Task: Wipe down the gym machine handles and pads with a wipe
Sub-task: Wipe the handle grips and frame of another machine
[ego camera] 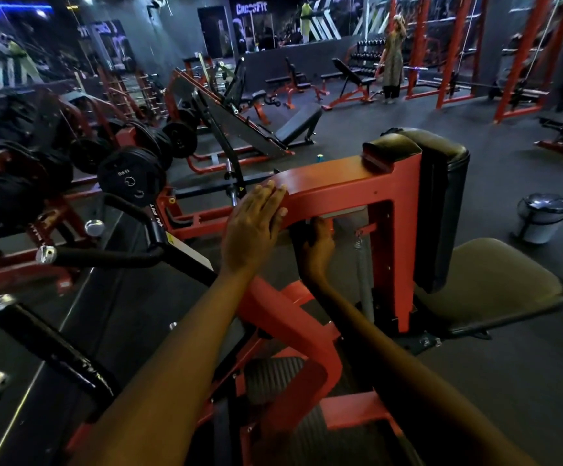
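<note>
The gym machine has a red frame (pixel 333 183), an upright black back pad (pixel 441 213) and a dark seat pad (pixel 495 284) to the right. My left hand (pixel 251 227) lies flat, fingers straight, on the rounded left end of the frame's top bar. My right hand (pixel 318 245) reaches under that bar, its fingers curled on a dark wipe (pixel 298 236) pressed against the inner edge of the frame. Most of the wipe is hidden. Black padded handles with chrome caps (pixel 105 255) (pixel 48 344) stick out at the left.
Black weight plates (pixel 128 179) hang on red machines at the left. A small lidded bin (pixel 542 216) stands on the dark floor to the right. Benches and red racks fill the back, where a person (pixel 392 62) stands.
</note>
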`<state>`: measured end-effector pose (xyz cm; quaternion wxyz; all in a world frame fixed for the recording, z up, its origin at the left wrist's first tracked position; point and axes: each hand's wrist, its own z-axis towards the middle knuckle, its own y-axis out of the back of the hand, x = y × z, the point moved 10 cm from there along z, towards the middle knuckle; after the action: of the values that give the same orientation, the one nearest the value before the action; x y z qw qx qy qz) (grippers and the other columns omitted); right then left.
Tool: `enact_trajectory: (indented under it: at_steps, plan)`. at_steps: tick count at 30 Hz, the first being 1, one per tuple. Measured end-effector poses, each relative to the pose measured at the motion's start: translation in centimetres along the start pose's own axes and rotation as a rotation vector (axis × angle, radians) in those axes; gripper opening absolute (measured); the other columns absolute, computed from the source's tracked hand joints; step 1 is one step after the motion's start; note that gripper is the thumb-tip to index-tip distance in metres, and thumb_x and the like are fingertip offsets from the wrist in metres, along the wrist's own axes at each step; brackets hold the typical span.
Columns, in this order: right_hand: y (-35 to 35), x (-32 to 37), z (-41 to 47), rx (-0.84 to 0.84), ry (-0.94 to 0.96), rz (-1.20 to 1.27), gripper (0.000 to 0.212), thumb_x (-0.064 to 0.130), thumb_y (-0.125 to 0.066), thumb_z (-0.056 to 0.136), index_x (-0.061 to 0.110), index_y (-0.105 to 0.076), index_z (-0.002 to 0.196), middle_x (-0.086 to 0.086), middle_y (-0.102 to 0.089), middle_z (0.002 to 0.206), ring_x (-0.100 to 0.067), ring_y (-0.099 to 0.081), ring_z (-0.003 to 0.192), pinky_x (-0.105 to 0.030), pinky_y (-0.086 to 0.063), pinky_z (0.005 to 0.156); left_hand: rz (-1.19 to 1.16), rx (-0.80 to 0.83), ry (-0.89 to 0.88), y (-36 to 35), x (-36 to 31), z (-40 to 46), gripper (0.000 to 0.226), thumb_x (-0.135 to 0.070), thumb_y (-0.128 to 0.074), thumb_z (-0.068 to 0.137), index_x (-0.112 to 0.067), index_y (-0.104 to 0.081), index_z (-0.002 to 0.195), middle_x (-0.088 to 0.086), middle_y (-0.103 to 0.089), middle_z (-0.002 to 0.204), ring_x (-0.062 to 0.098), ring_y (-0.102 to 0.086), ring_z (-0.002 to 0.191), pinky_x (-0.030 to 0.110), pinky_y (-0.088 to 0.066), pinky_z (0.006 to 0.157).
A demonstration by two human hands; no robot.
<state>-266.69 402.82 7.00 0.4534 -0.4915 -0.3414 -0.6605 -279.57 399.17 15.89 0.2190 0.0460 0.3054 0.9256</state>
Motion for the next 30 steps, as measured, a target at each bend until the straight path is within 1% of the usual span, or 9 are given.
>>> enact_trajectory:
  at_steps: [5,8,11,14,18,21,26,28,30]
  plan:
    - [-0.4,-8.6,-3.2,0.128,-0.212,-0.066,0.038,0.002,-0.040,0.082,0.004,-0.061,0.115,-0.008,-0.061,0.105,-0.026,-0.059,0.100,-0.045,-0.050,0.085,0.013,-0.001,-0.004,-0.2,0.2,0.0,0.041,-0.030,-0.040,0.102,-0.014,-0.050,0.138,0.012,-0.052,0.140,0.029,-0.051,0.128,0.047,-0.053,0.093]
    - [1.0,-8.6,-3.8,0.196,-0.265,-0.122,0.023,-0.008,-0.045,0.087,-0.005,-0.065,0.098,-0.008,-0.060,0.085,-0.020,-0.058,0.080,-0.041,-0.048,0.075,-0.010,0.021,0.007,-0.6,0.5,0.0,0.042,-0.031,-0.040,0.103,-0.015,-0.047,0.140,0.012,-0.050,0.142,0.029,-0.048,0.131,0.049,-0.051,0.096]
    - [3.1,-5.8,-2.7,0.095,-0.236,-0.173,0.024,0.018,-0.052,0.096,0.004,-0.065,0.082,-0.004,-0.059,0.070,-0.010,-0.054,0.064,-0.022,-0.043,0.060,-0.029,0.032,0.016,-0.8,0.7,0.0,0.043,-0.033,-0.037,0.103,-0.016,-0.045,0.142,0.011,-0.048,0.144,0.028,-0.046,0.133,0.049,-0.049,0.098]
    - [2.9,-0.3,-1.3,-0.090,-0.086,0.018,0.023,0.006,-0.050,0.094,-0.001,-0.067,0.107,-0.009,-0.068,0.095,-0.014,-0.060,0.090,-0.024,-0.046,0.076,-0.030,0.036,0.008,-0.8,0.6,0.0,0.043,-0.036,-0.033,0.104,-0.018,-0.042,0.143,0.011,-0.048,0.144,0.028,-0.046,0.132,0.050,-0.049,0.097]
    - [-0.3,2.6,-2.1,-0.042,0.048,0.085,0.037,-0.012,-0.043,0.089,-0.007,-0.052,0.124,-0.016,-0.055,0.126,-0.023,-0.053,0.115,-0.016,-0.041,0.093,-0.061,0.038,0.009,-0.7,0.7,0.0,0.044,-0.036,-0.030,0.104,-0.017,-0.042,0.143,0.013,-0.049,0.143,0.031,-0.048,0.130,0.051,-0.049,0.098]
    - [-1.5,-3.1,-3.0,0.052,0.023,-0.027,0.057,-0.015,-0.040,0.081,0.001,-0.044,0.136,-0.014,-0.047,0.137,-0.023,-0.046,0.126,-0.035,-0.040,0.105,-0.057,0.038,0.004,-0.7,0.7,-0.1,0.043,-0.033,-0.035,0.103,-0.015,-0.044,0.141,0.013,-0.050,0.142,0.030,-0.048,0.130,0.049,-0.047,0.100]
    - [1.4,-8.7,-3.9,0.166,-0.137,-0.322,0.039,-0.016,-0.038,0.075,-0.002,-0.065,0.098,-0.013,-0.068,0.092,-0.019,-0.060,0.081,-0.026,-0.044,0.065,-0.092,0.055,0.003,-0.7,0.7,0.0,0.043,-0.031,-0.036,0.102,-0.014,-0.048,0.140,0.013,-0.051,0.141,0.030,-0.049,0.129,0.048,-0.045,0.103]
    - [2.7,-5.1,-4.4,0.152,0.018,-0.334,0.033,-0.015,-0.043,0.077,0.000,-0.066,0.094,-0.011,-0.066,0.086,-0.019,-0.059,0.077,-0.028,-0.042,0.061,-0.128,0.057,0.023,-0.6,0.7,0.0,0.043,-0.030,-0.035,0.102,-0.014,-0.050,0.139,0.012,-0.051,0.141,0.029,-0.048,0.130,0.048,-0.044,0.104]
    - [1.3,1.4,-5.7,0.240,0.491,-0.446,0.033,-0.009,-0.048,0.082,-0.003,-0.064,0.110,-0.017,-0.064,0.105,-0.026,-0.060,0.094,-0.032,-0.049,0.075,-0.162,0.053,0.031,-0.4,0.7,-0.1,0.043,-0.029,-0.034,0.102,-0.013,-0.051,0.138,0.012,-0.052,0.140,0.028,-0.047,0.131,0.047,-0.042,0.106]
